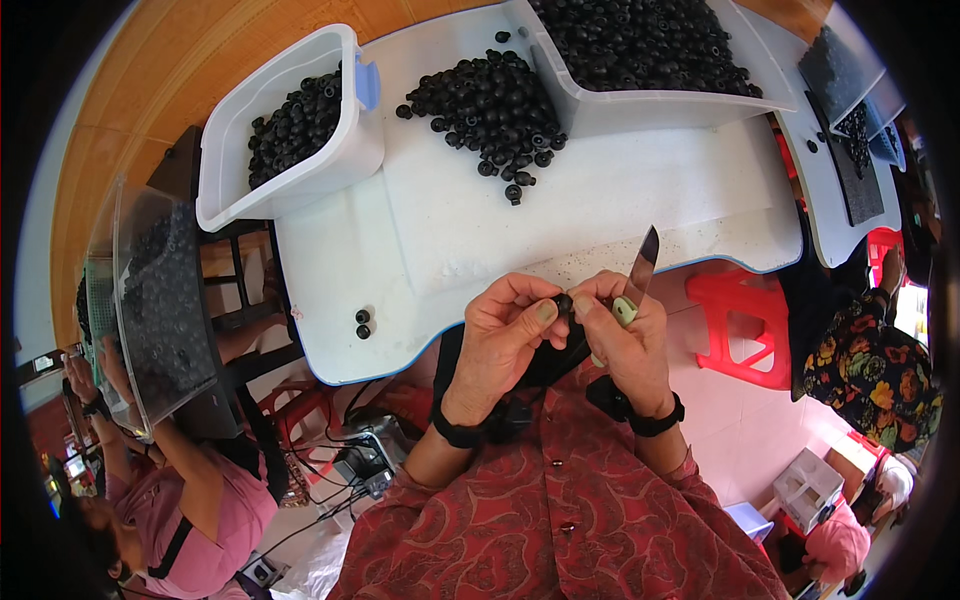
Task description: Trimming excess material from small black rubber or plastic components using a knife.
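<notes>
Between the thumb and fingers of my left hand (503, 340) is a small round black part (563, 302), pinched in front of my body just past the table's near edge. My right hand (625, 335) is closed around the pale green handle of a knife (646, 262), whose dark blade points up and away from me. The right thumb and fingertips also meet the black part, so both hands are close together. Beyond them, a heap of similar black parts (490, 105) lies on the white table (450, 235).
A white tub (345, 150) of black parts stands at the left, a larger clear bin (650, 112) of them at the back right. Two loose parts (363, 323) lie near the left edge. A red stool (742, 330) stands right. A person in pink (215, 500) works at the left.
</notes>
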